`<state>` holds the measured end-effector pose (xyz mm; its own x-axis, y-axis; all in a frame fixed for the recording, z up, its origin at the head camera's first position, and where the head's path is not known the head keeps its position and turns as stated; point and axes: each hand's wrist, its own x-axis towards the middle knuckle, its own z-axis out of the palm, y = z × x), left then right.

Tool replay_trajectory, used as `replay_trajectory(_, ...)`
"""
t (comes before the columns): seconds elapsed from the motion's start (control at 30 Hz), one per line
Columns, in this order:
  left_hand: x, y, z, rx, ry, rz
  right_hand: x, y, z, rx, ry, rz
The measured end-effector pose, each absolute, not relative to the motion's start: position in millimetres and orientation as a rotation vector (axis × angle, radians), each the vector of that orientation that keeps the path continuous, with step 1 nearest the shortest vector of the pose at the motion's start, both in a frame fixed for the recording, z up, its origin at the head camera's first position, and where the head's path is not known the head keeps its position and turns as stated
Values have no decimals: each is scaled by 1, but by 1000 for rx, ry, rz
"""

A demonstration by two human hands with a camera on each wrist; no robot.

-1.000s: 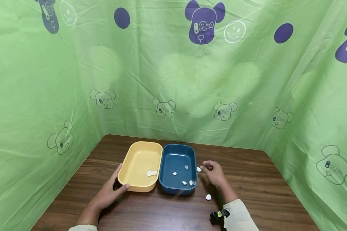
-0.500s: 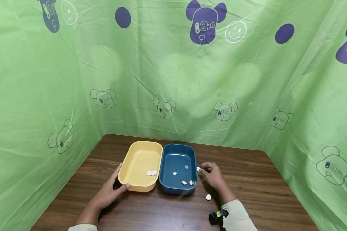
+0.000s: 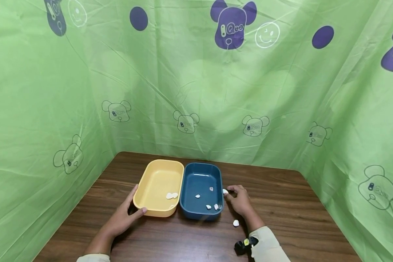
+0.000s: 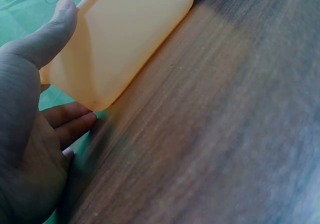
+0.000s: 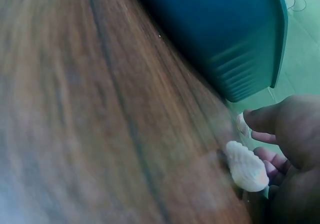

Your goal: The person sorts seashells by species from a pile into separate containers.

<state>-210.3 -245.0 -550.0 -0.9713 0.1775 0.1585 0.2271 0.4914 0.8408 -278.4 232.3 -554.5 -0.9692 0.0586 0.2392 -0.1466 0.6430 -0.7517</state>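
My left hand [image 3: 120,219] holds the near left corner of a yellow plastic tub [image 3: 155,214]. Its thumb lies at the front rim and its fingers along the left side, as the left wrist view also shows. My right hand [image 3: 241,202] is just right of a dark blue tub [image 3: 201,216]. Thumb and fingers pinch a small white seashell [image 5: 242,124] beside the tub wall. A second, ribbed seashell [image 5: 247,166] lies on the table nearer the wrist. Several small shells [image 3: 208,207] are inside the blue tub. Pale shells [image 3: 171,195] lie together in the yellow one.
Both tubs stand side by side on a brown wood-grain table [image 3: 281,203]. A green printed curtain [image 3: 196,83] closes off the back and both sides. A black wrist device [image 3: 243,246] sits at the right cuff.
My right hand has shifted slightly left, its fingers closing in on the shell beside the blue tub. The left hand and both tubs keep their places.
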Motion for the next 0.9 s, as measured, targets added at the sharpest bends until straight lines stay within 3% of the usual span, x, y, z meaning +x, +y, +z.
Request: replay_trajectory(0.9,-210,-245,-550,-377,-2657,-1490,-281,229,-555,3,-2715,1077)
